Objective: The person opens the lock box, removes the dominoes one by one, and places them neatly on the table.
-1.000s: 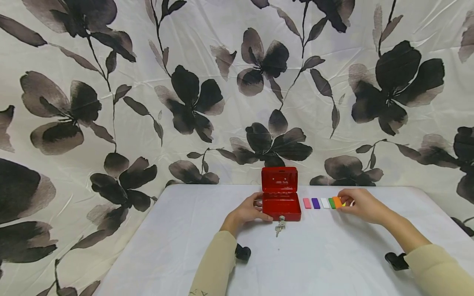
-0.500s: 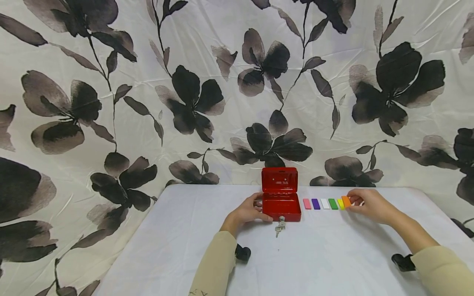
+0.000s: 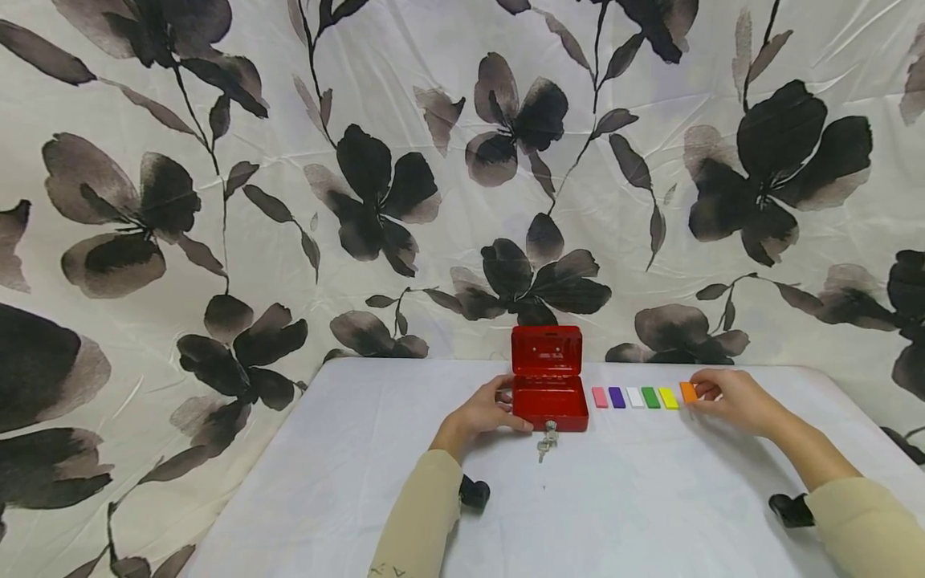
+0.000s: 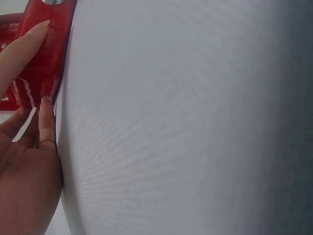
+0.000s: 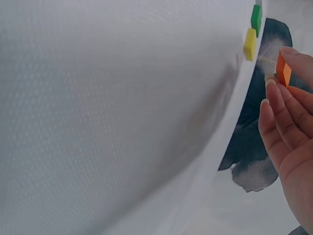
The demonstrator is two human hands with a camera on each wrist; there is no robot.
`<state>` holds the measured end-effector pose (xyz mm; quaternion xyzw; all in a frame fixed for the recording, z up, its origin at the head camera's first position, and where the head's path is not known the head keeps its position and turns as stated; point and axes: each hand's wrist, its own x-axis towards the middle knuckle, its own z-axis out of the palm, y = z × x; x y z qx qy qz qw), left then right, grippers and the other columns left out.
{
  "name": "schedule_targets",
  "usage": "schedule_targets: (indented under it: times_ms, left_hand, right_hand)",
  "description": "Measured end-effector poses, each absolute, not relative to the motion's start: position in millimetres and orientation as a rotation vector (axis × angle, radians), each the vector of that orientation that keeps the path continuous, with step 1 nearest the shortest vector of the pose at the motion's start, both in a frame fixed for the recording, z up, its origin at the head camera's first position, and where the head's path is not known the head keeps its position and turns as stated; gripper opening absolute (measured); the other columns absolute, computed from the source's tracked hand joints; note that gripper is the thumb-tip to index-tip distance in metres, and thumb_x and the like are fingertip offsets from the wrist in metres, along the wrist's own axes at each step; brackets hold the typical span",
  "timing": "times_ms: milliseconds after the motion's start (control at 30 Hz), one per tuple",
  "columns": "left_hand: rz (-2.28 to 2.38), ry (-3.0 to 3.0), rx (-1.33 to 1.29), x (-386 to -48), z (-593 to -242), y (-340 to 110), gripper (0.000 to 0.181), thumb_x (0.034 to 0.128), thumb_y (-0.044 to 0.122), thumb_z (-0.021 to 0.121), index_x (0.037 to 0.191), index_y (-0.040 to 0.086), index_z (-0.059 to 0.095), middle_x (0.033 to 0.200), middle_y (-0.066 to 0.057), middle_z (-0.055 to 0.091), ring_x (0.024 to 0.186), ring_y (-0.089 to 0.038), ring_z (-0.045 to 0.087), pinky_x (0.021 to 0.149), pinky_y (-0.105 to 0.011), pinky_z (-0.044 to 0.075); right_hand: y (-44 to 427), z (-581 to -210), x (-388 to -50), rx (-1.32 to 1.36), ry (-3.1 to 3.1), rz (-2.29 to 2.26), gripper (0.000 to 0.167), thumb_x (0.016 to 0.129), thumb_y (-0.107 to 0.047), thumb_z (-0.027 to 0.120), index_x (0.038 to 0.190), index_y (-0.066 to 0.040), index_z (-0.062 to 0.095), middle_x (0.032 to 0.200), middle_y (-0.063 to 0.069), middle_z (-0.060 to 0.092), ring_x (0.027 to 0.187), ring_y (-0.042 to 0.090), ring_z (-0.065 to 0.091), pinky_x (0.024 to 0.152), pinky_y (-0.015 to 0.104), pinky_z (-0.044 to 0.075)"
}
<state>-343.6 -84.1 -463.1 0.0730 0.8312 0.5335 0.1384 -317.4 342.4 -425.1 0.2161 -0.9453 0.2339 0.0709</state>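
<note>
A red metal cash box (image 3: 551, 401) stands with its lid raised, and keys hang from the lock on its front. My left hand (image 3: 484, 409) holds the box's front left corner, thumb on the front face and fingers along the left side. In the left wrist view, the thumb and fingertips touch the red metal box (image 4: 49, 44). My right hand (image 3: 737, 400) pinches a small orange block (image 3: 689, 392) between thumb and fingers. The right wrist view shows this orange block (image 5: 283, 70) held above the table, apart from the yellow block (image 5: 250, 44).
Right of the box lies a row of flat blocks: pink (image 3: 600, 397), purple (image 3: 617, 397), white (image 3: 634, 397), green (image 3: 650, 397) and yellow (image 3: 668, 398). A white cloth covers the table (image 3: 578, 514). Behind it hangs a floral curtain (image 3: 405, 80).
My right hand has moved rightward with the orange block, from over the green and yellow blocks to past the row's right end. My left hand and the cash box stay in place.
</note>
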Motion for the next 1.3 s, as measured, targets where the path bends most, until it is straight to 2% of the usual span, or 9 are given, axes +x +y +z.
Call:
schedule_targets:
  times_ms: [267, 533, 733, 1300]
  left_hand:
    - [1.544, 2.402, 0.207, -347, -465, -84, 0.099, 0.0711, 0.020, 0.095, 0.154, 0.017, 0.042, 0.122, -0.003, 0.061, 0.109, -0.024, 0.057, 0.102, -0.047, 0.051]
    - [1.545, 2.407, 0.205, -346, -465, -83, 0.098, 0.0704, 0.021, 0.095, 0.153, 0.020, 0.043, 0.123, -0.002, 0.062, 0.110, -0.023, 0.058, 0.103, -0.049, 0.051]
    - [1.554, 2.401, 0.194, -347, -466, -83, 0.098, 0.0692, 0.022, 0.096, 0.153, 0.022, 0.044, 0.125, -0.001, 0.062, 0.112, -0.023, 0.058, 0.104, -0.050, 0.050]
    - [1.567, 2.393, 0.214, -344, -464, -84, 0.098, 0.0700, 0.020, 0.095, 0.153, 0.020, 0.043, 0.124, -0.002, 0.061, 0.111, -0.023, 0.057, 0.101, -0.046, 0.052]
  right_hand:
    - [346, -431, -326, 0.578, -2.904, 0.723, 0.040, 0.082, -0.008, 0.082, 0.109, 0.015, 0.065, 0.092, 0.010, 0.070, 0.083, 0.022, 0.064, 0.074, 0.037, 0.055]
    - [349, -438, -335, 0.539, -2.968, 0.714, 0.039, 0.083, -0.011, 0.083, 0.110, 0.012, 0.066, 0.086, 0.004, 0.068, 0.078, 0.018, 0.061, 0.072, 0.037, 0.054]
    - [349, -440, -340, 0.519, -2.999, 0.723, 0.037, 0.083, -0.008, 0.082, 0.109, 0.012, 0.066, 0.085, 0.005, 0.066, 0.078, 0.020, 0.059, 0.073, 0.038, 0.053]
    - [349, -440, -342, 0.464, -3.042, 0.798, 0.038, 0.085, -0.012, 0.082, 0.111, 0.012, 0.068, 0.085, 0.004, 0.062, 0.079, 0.021, 0.054, 0.073, 0.037, 0.048]
